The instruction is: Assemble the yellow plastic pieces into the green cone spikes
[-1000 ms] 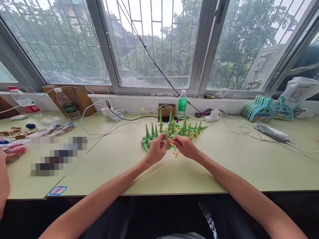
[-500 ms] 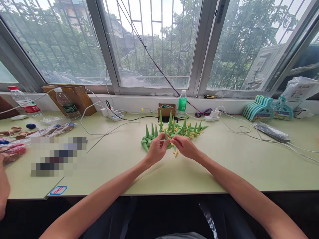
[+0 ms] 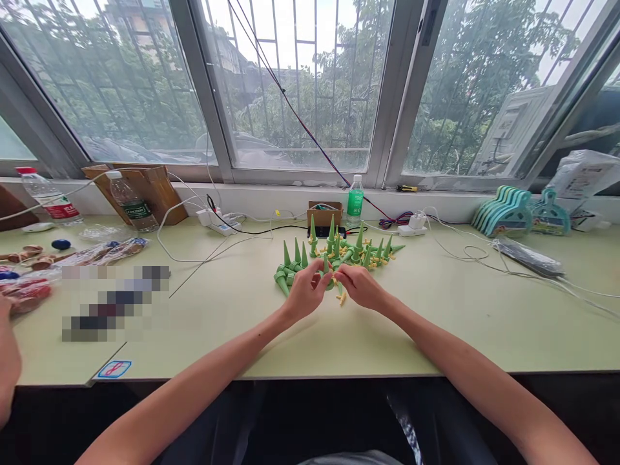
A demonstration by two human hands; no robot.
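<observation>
In front of me, my left hand [image 3: 310, 287] is closed around a green plastic plant watering spike [image 3: 326, 261], its point upward. My right hand [image 3: 358, 284] meets it from the other side, fingertips pinched at a small yellow valve [image 3: 334, 280] by the spike; the fingers partly cover it. A loose yellow valve [image 3: 341, 299] lies on the table just below the hands. Behind them stand several green spikes with yellow valves [image 3: 359, 245]. To the left are green spikes without visible yellow parts [image 3: 286, 255], some upright and one lying tilted [image 3: 281, 282].
A green-liquid bottle [image 3: 355, 200] and a small cardboard box [image 3: 324, 213] stand behind the spikes. White cables [image 3: 477, 255] run across the table [image 3: 484, 336]. Teal hangers [image 3: 504, 213] are at right. At far left, another person's arm [image 3: 8, 361] is beside bagged items [image 3: 29, 294].
Both hands keep almost the same place, with the spike still between them. The fingers shift only slightly, and the view moves a touch.
</observation>
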